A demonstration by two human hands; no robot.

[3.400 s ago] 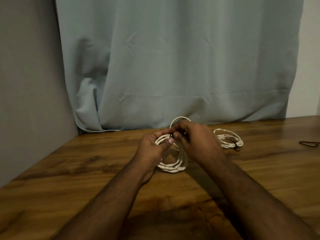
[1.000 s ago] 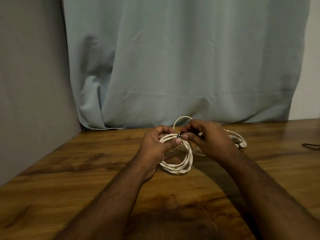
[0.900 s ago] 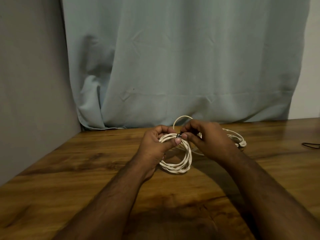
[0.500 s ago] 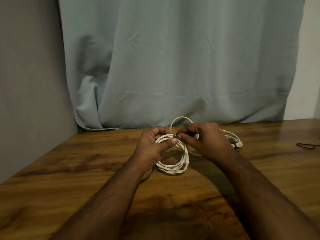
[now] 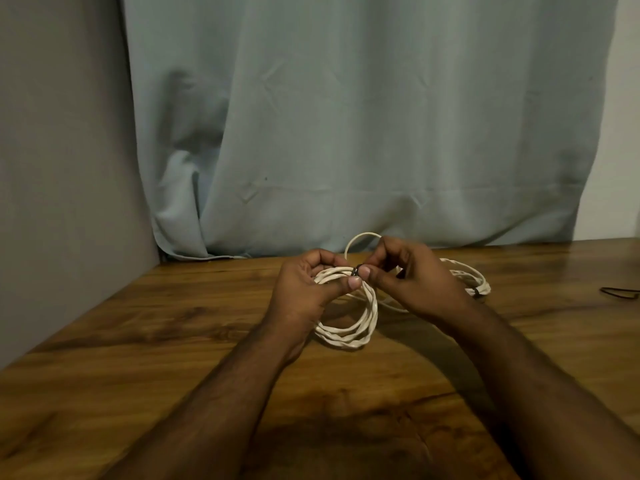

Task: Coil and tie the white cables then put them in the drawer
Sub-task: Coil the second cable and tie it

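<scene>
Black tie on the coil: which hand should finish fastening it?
Probably the right hand: its fingertips already pinch the black tie atop the white cable coil. The left hand grips the coil, steadying it.

Open counter (image 5: pixel 145 341) across lower left and right of frame; blocked behind by curtain (image 5: pixel 346 133), by wall (image 5: pixel 62 168) at left.
</scene>
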